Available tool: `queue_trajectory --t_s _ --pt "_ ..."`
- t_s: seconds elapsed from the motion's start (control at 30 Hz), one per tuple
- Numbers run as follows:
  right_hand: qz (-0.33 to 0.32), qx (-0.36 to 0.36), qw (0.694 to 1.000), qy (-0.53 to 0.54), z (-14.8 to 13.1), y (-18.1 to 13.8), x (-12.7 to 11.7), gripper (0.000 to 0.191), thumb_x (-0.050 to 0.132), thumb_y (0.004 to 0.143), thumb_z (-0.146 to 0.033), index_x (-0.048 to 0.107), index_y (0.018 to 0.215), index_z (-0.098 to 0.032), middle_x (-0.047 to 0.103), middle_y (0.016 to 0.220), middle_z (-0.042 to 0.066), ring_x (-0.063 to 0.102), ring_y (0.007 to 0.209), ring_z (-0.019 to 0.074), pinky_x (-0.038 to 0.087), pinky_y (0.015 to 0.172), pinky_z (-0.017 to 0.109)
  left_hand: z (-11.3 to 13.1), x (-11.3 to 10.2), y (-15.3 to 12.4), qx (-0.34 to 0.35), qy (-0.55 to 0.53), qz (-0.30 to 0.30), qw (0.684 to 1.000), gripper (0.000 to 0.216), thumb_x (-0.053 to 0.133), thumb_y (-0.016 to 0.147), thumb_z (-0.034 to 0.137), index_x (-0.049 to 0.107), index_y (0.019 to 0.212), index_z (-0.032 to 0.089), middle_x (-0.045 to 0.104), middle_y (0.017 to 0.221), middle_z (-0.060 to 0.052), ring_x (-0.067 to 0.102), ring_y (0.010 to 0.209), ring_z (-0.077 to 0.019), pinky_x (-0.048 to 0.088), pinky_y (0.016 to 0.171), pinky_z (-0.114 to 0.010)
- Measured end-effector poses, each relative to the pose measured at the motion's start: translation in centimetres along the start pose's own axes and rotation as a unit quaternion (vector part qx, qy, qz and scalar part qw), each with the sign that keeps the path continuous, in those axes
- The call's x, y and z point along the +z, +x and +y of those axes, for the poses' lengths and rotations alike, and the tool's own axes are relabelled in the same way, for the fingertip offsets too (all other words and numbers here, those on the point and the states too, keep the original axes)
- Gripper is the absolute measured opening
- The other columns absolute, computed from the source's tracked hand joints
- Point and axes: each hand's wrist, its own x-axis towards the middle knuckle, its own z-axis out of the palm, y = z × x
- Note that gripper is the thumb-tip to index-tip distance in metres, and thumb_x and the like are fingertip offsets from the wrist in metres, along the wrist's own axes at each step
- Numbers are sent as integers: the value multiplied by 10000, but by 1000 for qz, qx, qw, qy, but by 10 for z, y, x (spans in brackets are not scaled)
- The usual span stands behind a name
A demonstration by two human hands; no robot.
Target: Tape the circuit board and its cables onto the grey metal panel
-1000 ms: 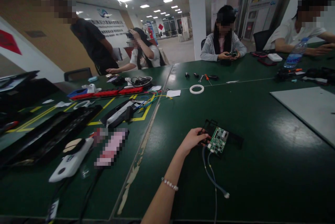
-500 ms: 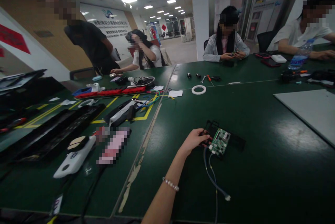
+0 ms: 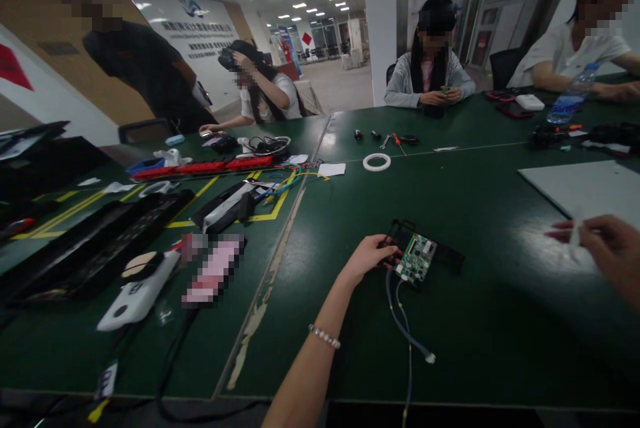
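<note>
My left hand [image 3: 369,256] rests on the green table [image 3: 500,321] with its fingers curled on the left edge of a small green circuit board [image 3: 417,259]. The board sits in a black plastic frame [image 3: 440,256]. A thin blue-grey cable [image 3: 406,329] runs from the board toward me and ends in a small white plug. My right hand [image 3: 607,248] shows at the right edge, blurred, its fingers pinched on a small pale thing that I cannot make out.
A white tape ring [image 3: 377,161] and small tools [image 3: 395,140] lie farther back. A grey sheet [image 3: 585,188] lies at the right. At the left are a black tray [image 3: 95,241], a white device [image 3: 137,291] and red strips [image 3: 200,168]. Several other people sit or stand around the table.
My right hand has come into view at the right edge, pinching something small. My left hand stays on the circuit board. The view has shifted slightly.
</note>
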Motion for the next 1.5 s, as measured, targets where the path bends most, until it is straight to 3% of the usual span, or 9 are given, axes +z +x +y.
queue_trajectory --t_s 0.2,0.33,0.47,0.73,1.03,1.17,1.3,1.4,1.5 --pt "-259 -166 914 266 -147 -132 63 154 449 876 -194 600 848 -198 639 793 25 603 706 109 456 644 228 -2 3 2 14 -12 2 1000 81 611 801 172 621 873 136 685 832 -39 626 664 -90 480 573 -187" --pt "-268 -291 869 297 -226 -177 100 110 460 779 -89 507 733 -177 554 705 -1 526 652 98 412 622 215 -2 6 2 12 -18 4 1000 53 606 803 154 620 849 133 688 808 -35 620 639 -84 489 593 -196" --pt "-269 -350 858 264 -254 -191 119 147 436 835 -81 549 865 -171 571 808 33 536 764 132 428 705 244 -3 8 1 10 -22 3 1000 43 593 814 147 614 845 127 686 798 -39 619 632 -80 489 590 -193" --pt "-415 -121 756 491 -268 -198 116 129 560 837 -188 650 927 -171 628 801 -5 572 695 81 437 626 170 -5 6 3 13 -22 -10 1000 51 594 815 158 610 856 132 693 825 -38 635 665 -90 497 594 -191" --pt "-455 -103 777 424 -267 -203 128 209 536 842 -175 727 920 -206 648 807 -3 535 651 72 388 595 176 -7 4 4 23 -9 -9 1000 94 610 809 186 620 882 127 691 814 -51 641 675 -96 504 607 -202" --pt "-532 -80 735 413 -263 -199 121 296 472 896 -223 668 1119 -229 637 705 -14 565 586 74 409 559 162 -7 3 4 24 -9 -10 1000 73 601 814 172 615 872 129 688 811 -49 640 683 -95 503 604 -197" --pt "-575 -88 694 424 -253 -184 96 371 487 890 -225 596 1241 -276 672 949 18 629 760 95 473 672 181 -8 3 6 16 -8 -3 1000 78 603 817 174 615 881 132 694 836 -51 642 693 -97 504 604 -195" --pt "-553 -54 717 421 -216 -163 70 400 495 900 -290 545 1296 -317 598 1204 46 620 966 141 494 838 277 -8 3 7 16 -12 -3 1000 87 603 813 172 615 890 132 696 886 -56 645 705 -98 502 604 -195" --pt "-455 27 795 399 -136 -138 40 416 486 904 -438 544 1296 -311 579 1236 91 595 1065 207 471 930 405 -8 2 7 14 -13 -4 1000 92 601 813 178 620 896 143 696 901 -53 645 710 -96 503 619 -204"
